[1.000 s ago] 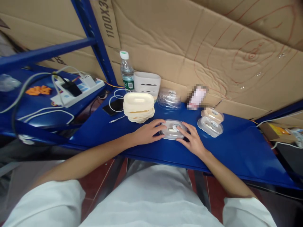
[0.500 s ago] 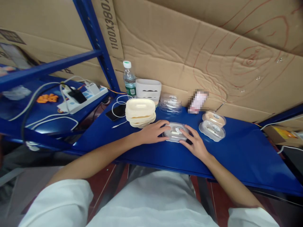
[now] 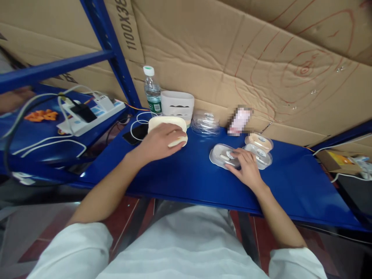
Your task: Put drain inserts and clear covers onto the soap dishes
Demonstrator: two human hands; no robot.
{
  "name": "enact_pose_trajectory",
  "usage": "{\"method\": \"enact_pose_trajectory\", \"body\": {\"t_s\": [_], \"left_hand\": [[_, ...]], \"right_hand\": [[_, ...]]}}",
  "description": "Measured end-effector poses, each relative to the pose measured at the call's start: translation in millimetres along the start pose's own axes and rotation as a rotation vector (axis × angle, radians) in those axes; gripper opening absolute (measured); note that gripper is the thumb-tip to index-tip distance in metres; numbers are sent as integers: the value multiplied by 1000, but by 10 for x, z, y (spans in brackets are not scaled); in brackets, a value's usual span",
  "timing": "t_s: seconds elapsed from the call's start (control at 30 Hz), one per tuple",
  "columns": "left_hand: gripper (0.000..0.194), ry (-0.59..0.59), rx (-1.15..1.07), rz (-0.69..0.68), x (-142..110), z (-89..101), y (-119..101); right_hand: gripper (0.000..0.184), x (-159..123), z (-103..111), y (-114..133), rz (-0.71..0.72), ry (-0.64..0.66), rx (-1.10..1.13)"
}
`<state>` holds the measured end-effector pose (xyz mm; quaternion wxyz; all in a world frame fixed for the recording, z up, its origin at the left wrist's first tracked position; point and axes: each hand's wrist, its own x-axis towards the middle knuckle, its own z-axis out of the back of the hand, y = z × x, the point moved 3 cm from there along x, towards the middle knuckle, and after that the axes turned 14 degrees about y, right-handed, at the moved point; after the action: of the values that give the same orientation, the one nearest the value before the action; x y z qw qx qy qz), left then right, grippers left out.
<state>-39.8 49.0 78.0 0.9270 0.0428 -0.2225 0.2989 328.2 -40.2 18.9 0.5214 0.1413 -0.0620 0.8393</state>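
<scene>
One head-worn camera looks forward and down over the hands (image 3: 247,166) and blue table (image 3: 192,178) from nearby.

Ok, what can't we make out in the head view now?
All in the head view:
Cream stack, lower layers: hidden by left hand.
Lidded container, right end: covered by right hand.
Pink item: pixelated, unidentifiable.
Another person's hand or forearm: blurred, cut off by left picture edge.

Pale shirt (image 3: 186,244), apparently short sleeves (image 3: 78,248)
</scene>
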Motion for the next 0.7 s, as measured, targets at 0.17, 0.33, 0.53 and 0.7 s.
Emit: {"method": "enact_pose_trajectory", "body": {"t_s": [0.17,0.33,0.53,0.7], "left_hand": [[39,89,109,249,-136,224,371],[40,127,50,268,-175,188,434],[37,190,-31,250,-155,170,427],[34,179,-20,232,-155,142,423]], "right_hand": [[45,-23,89,-134,-85,50,8],[48,-71,133,-303,-150,55,37],[52,-140,210,-513,-206,55,30],[53,-236,250,-731,-287,72,5]]}}
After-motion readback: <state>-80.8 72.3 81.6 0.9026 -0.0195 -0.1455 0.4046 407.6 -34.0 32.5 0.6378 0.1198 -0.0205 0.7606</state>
